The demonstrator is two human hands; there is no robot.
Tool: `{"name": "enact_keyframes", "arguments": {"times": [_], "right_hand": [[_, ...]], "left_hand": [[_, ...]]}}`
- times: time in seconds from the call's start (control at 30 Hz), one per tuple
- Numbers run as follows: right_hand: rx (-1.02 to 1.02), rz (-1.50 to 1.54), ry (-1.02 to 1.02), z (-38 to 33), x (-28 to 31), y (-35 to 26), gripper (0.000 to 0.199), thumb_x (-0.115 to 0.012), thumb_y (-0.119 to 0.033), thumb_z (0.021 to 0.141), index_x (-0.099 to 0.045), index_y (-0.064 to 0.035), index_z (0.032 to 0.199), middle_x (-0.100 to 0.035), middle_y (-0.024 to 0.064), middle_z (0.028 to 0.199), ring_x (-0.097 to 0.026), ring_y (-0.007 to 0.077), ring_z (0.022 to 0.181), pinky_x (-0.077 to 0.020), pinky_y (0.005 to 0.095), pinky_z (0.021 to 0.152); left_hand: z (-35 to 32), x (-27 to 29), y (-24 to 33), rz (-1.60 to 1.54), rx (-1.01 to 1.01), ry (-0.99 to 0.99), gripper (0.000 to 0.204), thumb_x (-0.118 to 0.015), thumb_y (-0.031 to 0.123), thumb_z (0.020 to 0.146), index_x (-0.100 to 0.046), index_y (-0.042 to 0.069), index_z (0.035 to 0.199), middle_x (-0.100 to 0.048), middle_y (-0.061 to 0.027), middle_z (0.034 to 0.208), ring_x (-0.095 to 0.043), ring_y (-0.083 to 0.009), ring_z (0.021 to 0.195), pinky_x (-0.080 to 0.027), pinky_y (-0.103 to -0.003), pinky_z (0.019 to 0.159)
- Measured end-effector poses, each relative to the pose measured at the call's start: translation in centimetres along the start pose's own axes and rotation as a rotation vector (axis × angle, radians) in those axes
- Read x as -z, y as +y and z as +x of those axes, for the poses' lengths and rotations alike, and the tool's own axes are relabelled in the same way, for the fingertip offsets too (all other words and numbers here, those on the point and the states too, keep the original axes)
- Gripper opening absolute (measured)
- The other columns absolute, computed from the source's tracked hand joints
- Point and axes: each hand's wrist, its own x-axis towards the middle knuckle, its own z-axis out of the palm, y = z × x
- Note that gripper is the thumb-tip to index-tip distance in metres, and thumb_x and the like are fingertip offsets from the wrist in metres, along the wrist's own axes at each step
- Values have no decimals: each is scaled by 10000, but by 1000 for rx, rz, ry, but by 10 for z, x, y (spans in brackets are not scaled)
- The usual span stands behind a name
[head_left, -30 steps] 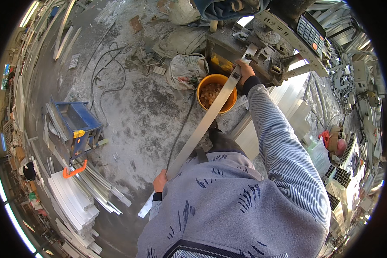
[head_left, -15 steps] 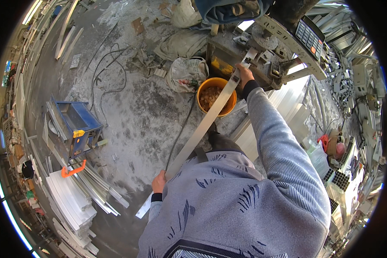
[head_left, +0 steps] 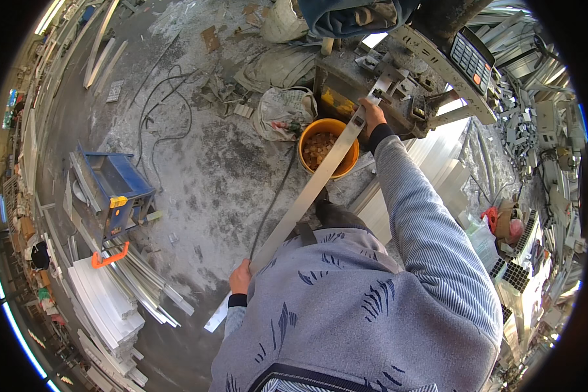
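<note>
A long, flat silver metal profile [head_left: 311, 193] runs slantwise from the lower left up to a machine table [head_left: 336, 88] at the upper right. My right hand [head_left: 373, 115] is closed round its far part, close to a small dark cutout in the metal. The far end lies among the metal fixtures on the machine. Lower left, my left hand [head_left: 240, 277] grips the near part, and the near end sticks out past my left cuff. Beneath the profile, an orange bucket [head_left: 302, 151] of small brownish pieces stands on the floor beside the machine.
A blue metal stand [head_left: 119, 179] and a stack of white profiles [head_left: 108, 300] with an orange handle [head_left: 111, 256] are at left. A white sack [head_left: 284, 114] leans by the bucket. Black cable [head_left: 189, 108] crosses the floor. A keypad panel [head_left: 472, 60] sits upper right, over many profiles.
Almost nothing differs. Both hands keep their grip on the metal profile, which stays in nearly the same place.
</note>
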Motion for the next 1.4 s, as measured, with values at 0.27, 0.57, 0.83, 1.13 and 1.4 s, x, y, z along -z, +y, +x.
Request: {"name": "enact_keyframes", "arguments": {"times": [0.27, 0.57, 0.83, 1.13, 1.4], "right_hand": [[-12, 30, -54, -5, -1, -3, 246, -644, -243, 943, -583, -32, 1054, -664, 100, 826, -655, 245, 680, -559, 422, 638], [19, 149, -91, -12, -6, 16, 176, -655, -206, 887, -634, -32, 870, -622, 100, 754, -622, 249, 627, -507, 384, 585], [-31, 141, -154, -18, -5, 11, 149, -612, -183, 946, -575, -57, 876, -611, 67, 725, -612, 226, 621, -538, 388, 613], [-44, 161, -161, -15, -3, 10, 160, -644, -186, 907, -606, -30, 903, -604, 102, 779, -611, 263, 678, -505, 407, 629], [55, 172, -125, -17, -3, 21, 198, -676, -190, 879, -608, -6, 907, -618, 103, 758, -613, 251, 612, -510, 372, 581]], "left_hand": [[-2, 0, -1, -9, -8, 0, 142, -551, 195, 878, -602, 120, 987, -676, -215, 803, -652, -443, 781, -484, -521, 643], [-12, 9, -4, -34, -76, -16, 171, -567, 180, 852, -573, 106, 1007, -659, -192, 785, -647, -424, 779, -469, -503, 636], [-6, 8, -12, 32, -28, -68, 258, -649, 208, 807, -573, 96, 1027, -667, -174, 806, -649, -417, 785, -485, -493, 642], [-14, 21, 5, -32, -58, -37, 351, -729, 235, 754, -580, 86, 1035, -682, -186, 834, -665, -417, 786, -519, -478, 653], [-8, 11, -5, -1, -124, 27, 380, -728, 250, 743, -576, 71, 1041, -686, -187, 843, -665, -415, 792, -524, -482, 648]]}}
